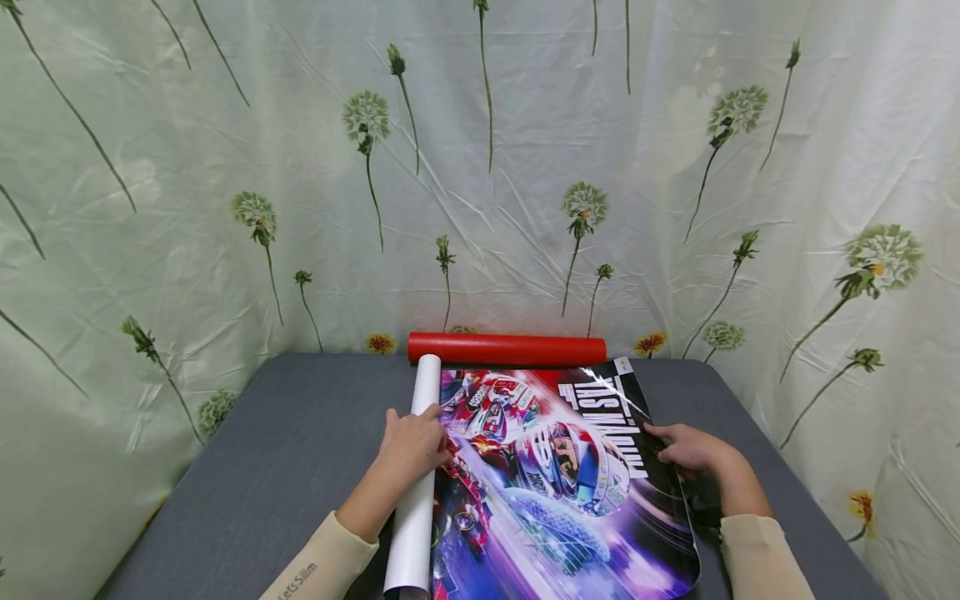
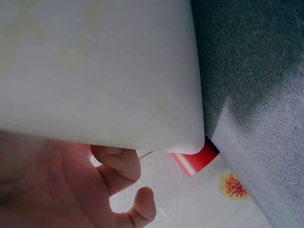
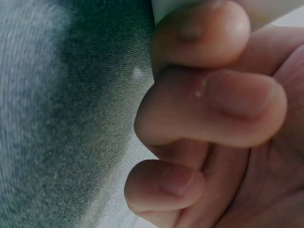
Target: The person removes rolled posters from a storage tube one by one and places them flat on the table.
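A glossy racing poster [image 1: 525, 467] lies partly unrolled on the table, printed with helmets and cars in purple, red and black. Its left side is still a white roll [image 1: 411, 517] running front to back. My left hand [image 1: 408, 442] grips this roll around its middle; the left wrist view shows curled fingers [image 2: 121, 164] against its white underside. At the right edge my right hand [image 1: 697, 452] pinches the poster, thumb on the printed face and other fingers beneath. Those curled fingers [image 3: 213, 104] fill much of the right wrist view.
Behind the poster a red roll [image 1: 506, 348] lies crosswise along the table's far edge. Grey cloth covers the table [image 1: 300, 467]. A pale curtain with dandelion prints [image 1: 495, 208] hangs behind and on both sides. Something dark, its kind unclear, sits beneath my right wrist.
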`<state>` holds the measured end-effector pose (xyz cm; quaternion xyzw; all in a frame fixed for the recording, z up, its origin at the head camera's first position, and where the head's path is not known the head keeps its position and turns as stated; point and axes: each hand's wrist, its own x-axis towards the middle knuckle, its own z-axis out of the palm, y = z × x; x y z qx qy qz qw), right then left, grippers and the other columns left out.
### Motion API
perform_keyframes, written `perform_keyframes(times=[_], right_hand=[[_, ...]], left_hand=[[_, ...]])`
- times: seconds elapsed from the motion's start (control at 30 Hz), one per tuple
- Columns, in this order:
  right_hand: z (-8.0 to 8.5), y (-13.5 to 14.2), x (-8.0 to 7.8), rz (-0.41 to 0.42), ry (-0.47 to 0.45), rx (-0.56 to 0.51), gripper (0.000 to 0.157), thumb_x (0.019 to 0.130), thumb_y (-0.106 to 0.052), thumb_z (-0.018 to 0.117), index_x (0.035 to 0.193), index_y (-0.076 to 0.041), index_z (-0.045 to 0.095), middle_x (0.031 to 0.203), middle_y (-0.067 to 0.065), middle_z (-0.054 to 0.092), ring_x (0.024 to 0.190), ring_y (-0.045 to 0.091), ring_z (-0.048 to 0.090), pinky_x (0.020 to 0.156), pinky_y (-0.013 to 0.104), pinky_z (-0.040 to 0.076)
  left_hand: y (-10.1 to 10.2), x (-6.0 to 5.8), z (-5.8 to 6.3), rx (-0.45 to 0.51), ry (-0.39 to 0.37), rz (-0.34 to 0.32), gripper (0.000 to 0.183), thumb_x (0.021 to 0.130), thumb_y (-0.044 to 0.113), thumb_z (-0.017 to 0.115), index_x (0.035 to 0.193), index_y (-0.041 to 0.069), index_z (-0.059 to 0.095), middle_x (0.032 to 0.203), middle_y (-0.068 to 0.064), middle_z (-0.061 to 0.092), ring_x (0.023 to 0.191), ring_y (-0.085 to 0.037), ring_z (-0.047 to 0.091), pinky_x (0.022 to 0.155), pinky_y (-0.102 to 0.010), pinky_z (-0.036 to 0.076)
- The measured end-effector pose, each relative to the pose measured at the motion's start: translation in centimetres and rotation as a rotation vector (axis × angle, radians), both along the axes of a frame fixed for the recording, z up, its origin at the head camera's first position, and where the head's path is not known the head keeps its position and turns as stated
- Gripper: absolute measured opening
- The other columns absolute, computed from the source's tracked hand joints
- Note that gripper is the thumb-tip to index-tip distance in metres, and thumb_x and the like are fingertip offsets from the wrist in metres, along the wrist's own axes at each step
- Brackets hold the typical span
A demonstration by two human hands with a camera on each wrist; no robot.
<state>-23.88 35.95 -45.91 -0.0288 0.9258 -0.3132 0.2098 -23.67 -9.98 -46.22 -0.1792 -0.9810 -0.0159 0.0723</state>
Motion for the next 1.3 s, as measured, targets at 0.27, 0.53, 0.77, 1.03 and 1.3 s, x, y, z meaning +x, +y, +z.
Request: perform_keyframes(times=[0.27, 0.53, 0.77, 1.03, 1.3], right_hand=[[0.2, 0.0, 0.0, -0.011, -0.005, 0.002, 0.067, 0.097, 0.000, 0.059, 0.159, 0.007, 0.035, 0.127, 0.043, 0.056, 0.047, 0.014, 0.049, 0.053, 0.031, 0.048], [0.4, 0.1, 0.2, -0.020, -0.007, -0.009, 0.067, 0.097, 0.002, 0.057, 0.159, 0.009, 0.034, 0.129, 0.045, 0.053, 0.048, 0.013, 0.050, 0.053, 0.030, 0.048], [0.2, 0.6, 0.3, -0.051, -0.024, -0.028, 0.067, 0.097, 0.003, 0.056, 0.160, 0.007, 0.032, 0.127, 0.042, 0.054, 0.049, 0.013, 0.049, 0.053, 0.028, 0.046], [0.2, 0.9, 0.4, -0.059, -0.021, -0.030, 0.067, 0.096, 0.004, 0.057, 0.159, 0.009, 0.033, 0.122, 0.044, 0.055, 0.047, 0.012, 0.050, 0.052, 0.028, 0.046], [0.1, 1.1, 0.3, -0.075, -0.021, -0.027, 0.067, 0.096, 0.003, 0.057, 0.159, 0.008, 0.034, 0.124, 0.044, 0.053, 0.048, 0.013, 0.051, 0.053, 0.028, 0.047]], left_hand=[[0.0, -0.1, -0.2, -0.021, -0.008, 0.024, 0.014, 0.089, 0.026, 0.083, 0.076, 0.021, 0.081, 0.139, 0.001, 0.071, 0.069, -0.023, 0.060, 0.085, -0.054, 0.040], [0.0, -0.2, -0.2, -0.038, -0.010, 0.017, 0.026, 0.091, 0.044, 0.082, 0.076, 0.023, 0.079, 0.135, 0.001, 0.070, 0.069, -0.021, 0.060, 0.084, -0.054, 0.042], [-0.1, -0.2, -0.3, -0.017, 0.036, 0.002, 0.020, 0.086, 0.030, 0.087, 0.071, 0.022, 0.077, 0.132, 0.000, 0.071, 0.066, -0.023, 0.061, 0.078, -0.052, 0.039], [-0.3, 0.0, -0.1, -0.020, 0.077, -0.004, 0.016, 0.088, 0.027, 0.084, 0.075, 0.020, 0.080, 0.134, 0.001, 0.073, 0.063, -0.024, 0.060, 0.077, -0.052, 0.038], [-0.2, -0.1, -0.1, -0.031, 0.072, 0.012, 0.023, 0.085, 0.038, 0.090, 0.079, 0.019, 0.079, 0.129, -0.003, 0.071, 0.063, -0.022, 0.060, 0.077, -0.051, 0.040]])
